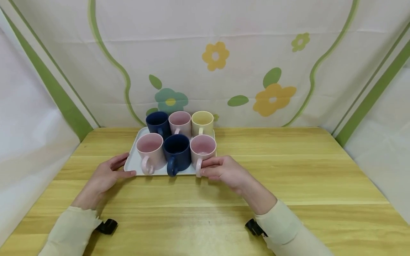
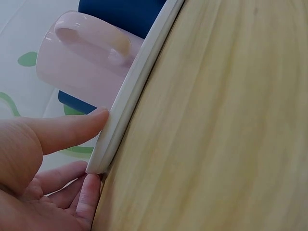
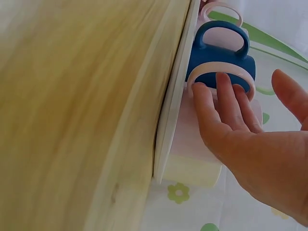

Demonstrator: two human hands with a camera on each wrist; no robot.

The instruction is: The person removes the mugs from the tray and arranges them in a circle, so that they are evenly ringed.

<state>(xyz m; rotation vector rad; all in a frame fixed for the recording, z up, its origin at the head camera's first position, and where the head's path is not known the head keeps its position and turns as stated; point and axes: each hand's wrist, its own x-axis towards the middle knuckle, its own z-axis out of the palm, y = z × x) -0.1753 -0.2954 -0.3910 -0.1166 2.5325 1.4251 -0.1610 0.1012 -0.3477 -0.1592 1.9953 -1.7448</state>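
A white tray [image 1: 130, 163] carries several mugs in two rows. In front stand a left pink mug [image 1: 153, 156], a dark blue mug [image 1: 180, 156] and a right pink mug [image 1: 201, 147]. Behind them are a dark blue mug [image 1: 158, 122], a pink mug [image 1: 180, 122] and a yellow mug [image 1: 203, 122]. My left hand [image 1: 107, 174] holds the tray's front left corner, thumb on the rim, fingers around the corner. My right hand [image 1: 227, 172] touches the handle [image 3: 224, 67] of the right pink mug with nearly straight fingers; its thumb stands apart in the right wrist view.
The tray lies on a wooden table [image 1: 288, 170], left of its middle and near the back edge. Behind hangs a white cloth [image 1: 179, 60] with printed flowers and leaves. A black wrist camera [image 1: 108, 226] is strapped at the left sleeve, another black camera [image 1: 254, 227] at the right.
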